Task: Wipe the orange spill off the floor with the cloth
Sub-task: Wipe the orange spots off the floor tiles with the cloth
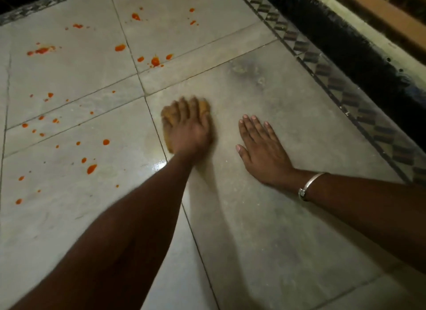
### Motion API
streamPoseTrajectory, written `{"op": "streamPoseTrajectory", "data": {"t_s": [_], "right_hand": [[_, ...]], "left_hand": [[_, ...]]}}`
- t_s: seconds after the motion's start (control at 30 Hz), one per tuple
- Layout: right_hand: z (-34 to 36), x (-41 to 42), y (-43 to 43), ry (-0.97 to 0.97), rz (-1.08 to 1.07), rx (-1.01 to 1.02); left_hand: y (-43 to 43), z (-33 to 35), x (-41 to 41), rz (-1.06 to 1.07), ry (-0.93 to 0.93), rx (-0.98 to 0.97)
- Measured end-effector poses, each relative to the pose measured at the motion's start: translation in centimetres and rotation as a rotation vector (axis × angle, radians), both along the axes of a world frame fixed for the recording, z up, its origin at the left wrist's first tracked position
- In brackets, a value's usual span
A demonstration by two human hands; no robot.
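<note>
We look down at a pale tiled floor (288, 229) in dim light. Our left hand (187, 129), blurred, curls its fingers over a bunched yellow-brown cloth (204, 107) and presses it to the floor near the middle of the view, beside a grout line. Our right hand (261, 150) lies flat just beside it, palm down, fingers straight, holding nothing. A silver bracelet (311, 182) circles that wrist.

The orange spill (155, 61) is scattered as drops and smears over the tiles to the left of the cloth and beyond it, apart from it. We judge the cloth soft, light and limp, best gripped from above as a wad so the palm bears down. A wet sheen (160, 165) near the left wrist suggests slippery tile. A patterned border strip (322, 76) and a dark wall base (359, 49) run along the right.
</note>
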State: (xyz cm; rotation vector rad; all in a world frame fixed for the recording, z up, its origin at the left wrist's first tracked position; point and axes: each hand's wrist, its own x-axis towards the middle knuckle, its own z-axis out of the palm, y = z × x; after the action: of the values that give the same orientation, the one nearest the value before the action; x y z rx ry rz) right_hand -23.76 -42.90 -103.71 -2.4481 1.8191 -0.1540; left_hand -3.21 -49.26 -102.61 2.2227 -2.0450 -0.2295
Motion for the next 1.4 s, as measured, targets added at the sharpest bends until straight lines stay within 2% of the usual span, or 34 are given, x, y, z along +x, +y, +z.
{"op": "streamPoseTrajectory", "data": {"t_s": [0.07, 0.13, 0.2, 0.3, 0.37, 0.47, 0.57, 0.63, 0.77, 0.83, 0.97, 1.13, 1.23, 1.3, 1.33, 1.4], "right_hand": [[0.0, -0.1, 0.0, -0.01, -0.005, -0.014], [0.0, -0.1, 0.0, -0.014, -0.006, -0.015], [-0.2, 0.0, 0.0, -0.001, -0.005, -0.011], [-0.2, 0.0, 0.0, 0.013, 0.004, -0.005], [-0.1, 0.0, -0.1, 0.012, 0.004, 0.002], [0.2, 0.0, 0.0, 0.013, 0.001, 0.023], [0.3, 0.0, 0.1, -0.002, 0.002, 0.028], [0.4, 0.0, 0.2, -0.004, -0.002, 0.022], [0.7, 0.1, 0.0, 0.002, 0.027, 0.053], [0.6, -0.4, -0.3, -0.002, 0.05, 0.08], [1.1, -1.4, -1.2, -0.023, 0.087, 0.199], [2.8, -1.6, -0.6, -0.015, 0.073, 0.396], [4.0, -1.6, 0.4, -0.032, 0.057, 0.486], [5.0, -1.5, 0.8, -0.079, 0.036, 0.525], [5.5, -1.3, 0.8, -0.126, 0.021, 0.542], [6.9, -1.1, 0.6, -0.237, -0.017, 0.546]], "left_hand": [[2.2, -0.2, 0.1, 0.189, 0.022, -0.03], [5.2, -0.6, -1.9, 0.194, 0.026, -0.025], [6.7, -0.9, -3.8, 0.04, 0.009, 0.001], [3.3, -0.5, -4.1, -0.274, -0.035, 0.003], [-0.1, 0.1, -2.7, -0.341, -0.03, 0.0], [-1.2, 0.5, 0.7, -0.074, 0.029, 0.023], [3.1, 0.2, 1.6, 0.244, -0.002, 0.025], [6.1, 0.6, -0.3, 0.313, 0.01, 0.071], [6.9, 3.1, -2.3, 0.18, 0.122, 0.256], [7.4, 4.1, -1.2, 0.092, 0.121, 0.224], [9.5, 5.2, -0.2, 0.018, 0.028, 0.105], [9.2, 6.1, -1.4, -0.007, -0.067, 0.315], [9.7, 6.0, -0.9, -0.095, -0.214, 0.178], [9.1, 6.7, -0.2, -0.087, -0.156, 0.042], [8.5, 7.4, 0.3, -0.021, -0.052, 0.0], [7.1, 9.3, 0.9, 0.195, 0.301, -0.018]]}}
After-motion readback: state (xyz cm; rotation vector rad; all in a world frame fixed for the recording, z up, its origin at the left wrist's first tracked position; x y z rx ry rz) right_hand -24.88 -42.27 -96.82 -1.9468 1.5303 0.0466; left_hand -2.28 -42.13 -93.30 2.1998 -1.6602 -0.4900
